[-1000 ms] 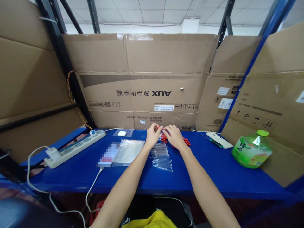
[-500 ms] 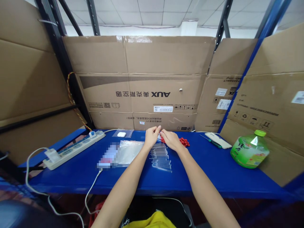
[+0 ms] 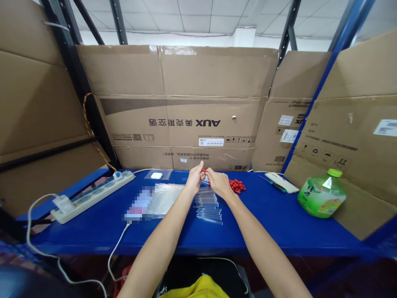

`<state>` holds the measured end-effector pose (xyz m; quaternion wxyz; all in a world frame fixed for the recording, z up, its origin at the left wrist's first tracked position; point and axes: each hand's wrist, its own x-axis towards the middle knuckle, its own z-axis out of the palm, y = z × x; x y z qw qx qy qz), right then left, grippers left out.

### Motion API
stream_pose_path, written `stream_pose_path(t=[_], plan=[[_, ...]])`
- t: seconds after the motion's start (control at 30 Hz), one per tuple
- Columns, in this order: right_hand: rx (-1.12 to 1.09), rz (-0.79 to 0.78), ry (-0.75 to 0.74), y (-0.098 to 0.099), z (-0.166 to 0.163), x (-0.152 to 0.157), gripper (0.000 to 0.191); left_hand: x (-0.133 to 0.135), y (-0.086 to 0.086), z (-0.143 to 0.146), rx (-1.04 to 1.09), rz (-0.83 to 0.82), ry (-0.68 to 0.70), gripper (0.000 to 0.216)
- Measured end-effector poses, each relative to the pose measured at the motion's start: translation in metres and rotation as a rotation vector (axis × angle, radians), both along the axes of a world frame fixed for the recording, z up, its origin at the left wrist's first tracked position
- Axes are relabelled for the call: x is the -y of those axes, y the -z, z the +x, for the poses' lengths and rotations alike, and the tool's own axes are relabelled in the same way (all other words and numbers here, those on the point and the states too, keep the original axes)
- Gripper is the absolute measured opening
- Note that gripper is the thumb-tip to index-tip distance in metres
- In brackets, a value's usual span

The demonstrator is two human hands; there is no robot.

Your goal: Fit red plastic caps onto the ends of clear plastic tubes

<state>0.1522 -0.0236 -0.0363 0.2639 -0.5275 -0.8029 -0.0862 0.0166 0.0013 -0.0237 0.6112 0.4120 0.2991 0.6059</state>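
My left hand and my right hand meet above the back half of the blue table, fingers closed. A small red cap shows at the left fingertips, with the right fingertips close against it. Whatever else the fingers grip is hidden. Directly below the hands lies a row of thin clear tubes. Past my right wrist is a loose pile of red caps. Some white-and-red pieces are partly visible behind the hands.
Left of my arms lie clear plastic bags, a blurred-out phone with a cable, and a white power strip. A green bottle stands at right, near a white case and a screwdriver. Cardboard walls the back.
My hands have shifted slightly and a red cap now shows between the fingertips. The whole view has moved a little. The tubes and the pile of caps look the same.
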Motion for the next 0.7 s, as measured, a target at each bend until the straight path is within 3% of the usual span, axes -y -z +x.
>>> stream_pose_path(t=[0.17,0.33,0.4,0.53,0.6,0.7], plan=[[0.072,0.019,0.040,-0.002,-0.001,0.000,0.037,0.000,0.002,-0.002,-0.173,0.108,-0.204,0.062],[0.100,0.056,0.046,0.002,-0.001,-0.003,0.037,-0.006,0.003,-0.002,-0.168,0.039,-0.284,0.059],[0.081,0.053,0.072,0.005,0.009,-0.005,0.035,-0.010,-0.003,-0.020,-0.116,0.010,-0.353,0.057],[-0.067,0.025,0.309,0.008,0.040,-0.012,0.038,-0.023,-0.014,-0.078,-0.008,0.087,-0.752,0.053],[-0.157,0.039,0.368,0.008,0.048,-0.014,0.041,-0.027,-0.014,-0.092,-0.004,0.178,-0.740,0.053],[-0.229,0.033,0.243,0.008,0.040,-0.013,0.041,-0.024,-0.006,-0.076,-0.138,0.236,-0.630,0.050]])
